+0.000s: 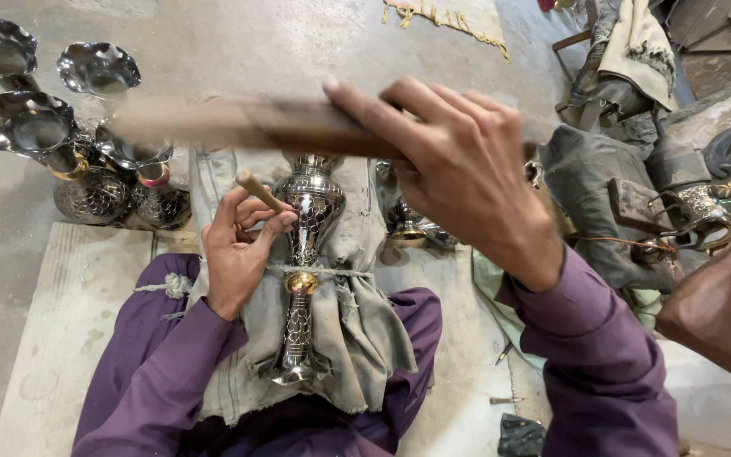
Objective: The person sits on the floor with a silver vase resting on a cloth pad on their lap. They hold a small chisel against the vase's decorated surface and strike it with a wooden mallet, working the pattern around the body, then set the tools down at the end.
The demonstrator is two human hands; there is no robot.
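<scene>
The engraved silver vase (305,254) lies on grey cloth (357,330) across the lap; left hand (239,254) fingers pinch a wooden-handled punch (260,192) against it; right hand (458,169) fingers grip a blurred wooden mallet (239,123); finished vases (86,161) crowd the floor's far-left edge.

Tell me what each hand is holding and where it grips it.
The left hand pinches a thin wooden-handled punch low on its shaft, against the engraved metal vase. The right hand grips a blurred wooden stick near one end.

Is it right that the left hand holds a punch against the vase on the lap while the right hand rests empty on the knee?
Not quite. The head view shows the right hand raised, gripping a blurred wooden stick. The left hand does hold a punch against the vase.
</scene>
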